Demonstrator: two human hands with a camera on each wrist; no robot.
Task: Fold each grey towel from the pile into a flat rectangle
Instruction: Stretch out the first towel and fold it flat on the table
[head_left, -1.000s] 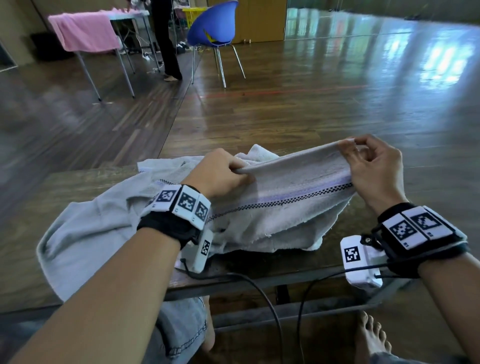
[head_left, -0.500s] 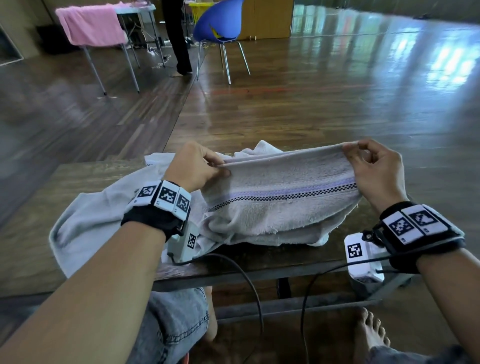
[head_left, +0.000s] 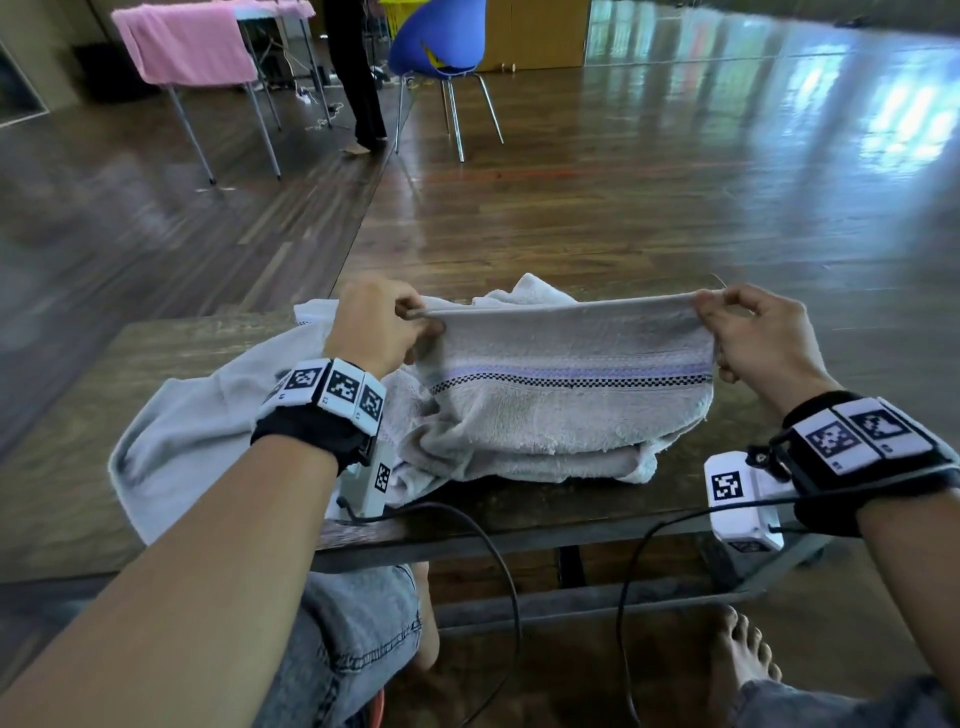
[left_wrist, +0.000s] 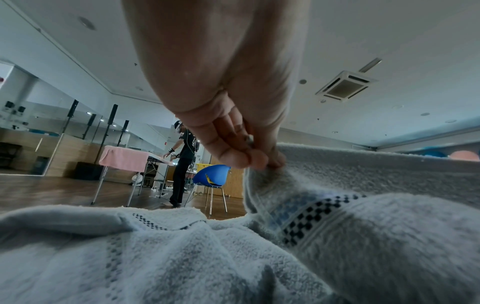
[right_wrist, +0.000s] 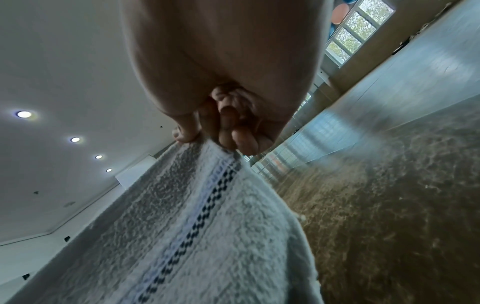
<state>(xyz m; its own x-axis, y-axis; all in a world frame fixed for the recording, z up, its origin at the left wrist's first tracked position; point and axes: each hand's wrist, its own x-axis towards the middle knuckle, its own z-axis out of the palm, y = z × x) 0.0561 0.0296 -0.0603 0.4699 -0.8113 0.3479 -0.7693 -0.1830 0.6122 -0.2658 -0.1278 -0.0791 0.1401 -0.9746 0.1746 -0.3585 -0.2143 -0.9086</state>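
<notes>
**Grey towel stretched between 2 hands above the table**

Grey towel (head_left: 566, 400) is held up by its top hem, which is drawn nearly straight between the 2 hands. The left corner is pinched by the left hand (head_left: 375, 325), whose fingers are curled in tight against the thumb; in the left wrist view the fingertips (left_wrist: 242, 158) are seen closed on the cloth edge. The right corner is pinched by the right hand (head_left: 759, 338) between thumb and forefinger, with the other fingers curled below; in the right wrist view the thumb tip is seen pressed on the hem. Both corners are raised above the wooden table (head_left: 78, 457), while the lower part of the towel hangs down and is bunched in loose folds on the tabletop near its front edge. A lilac stripe and a black checkered line are seen running across the towel just below the hem.

A second, paler towel (head_left: 192, 441) is spread crumpled on the table under and to the left of the left wrist, touching the held one. Marker bands and white camera units are worn on both wrists, with 2 black cables hanging below the table edge.

Farther off, on the glossy wood floor, a blue chair (head_left: 441, 44), a table draped in pink cloth (head_left: 187, 44) and a standing person's dark legs (head_left: 358, 78) are seen.
</notes>
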